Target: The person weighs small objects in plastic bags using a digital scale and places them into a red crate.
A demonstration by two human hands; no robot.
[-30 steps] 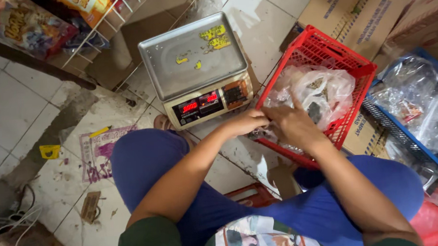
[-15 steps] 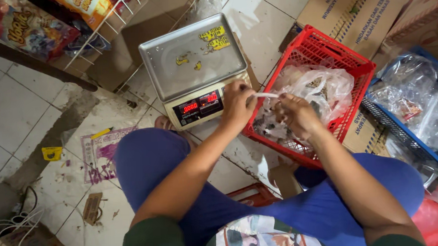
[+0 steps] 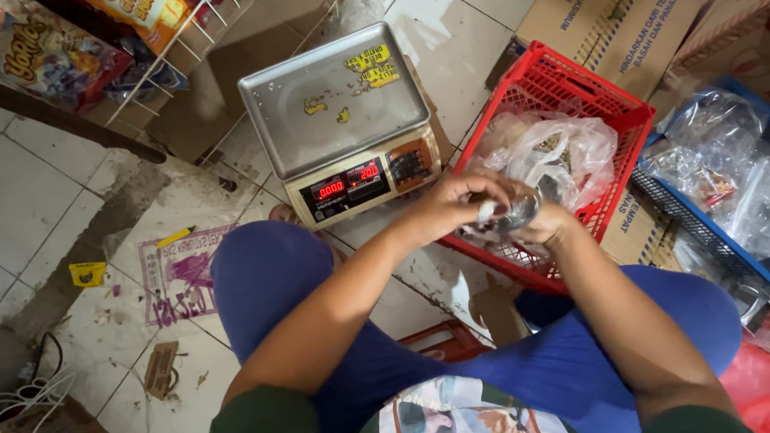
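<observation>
- We see our left hand [image 3: 449,207] and right hand [image 3: 546,226] meet over the near edge of the red plastic lattice basket [image 3: 568,86]; both are closed on one small clear plastic packet [image 3: 509,214] with dark contents, held in the air between them.
- The left fingers curl over the packet's whitish top end; the right hand cups it from below.
- Judgement: the grip works best kept close to the packet's neck, with the contents held low so nothing spills while the top is worked.
- The red basket holds crumpled clear plastic bags [image 3: 562,150]; what is inside them we cannot tell.
- The blue plastic crate [image 3: 745,259] to the right holds more clear bags with small items.
- The digital weighing scale with a steel pan [image 3: 334,107] sits on the tiled floor [image 3: 26,195], just left of the basket; its pan carries only yellow scraps.
- Brown cardboard boxes [image 3: 626,20] stand behind the basket.
</observation>
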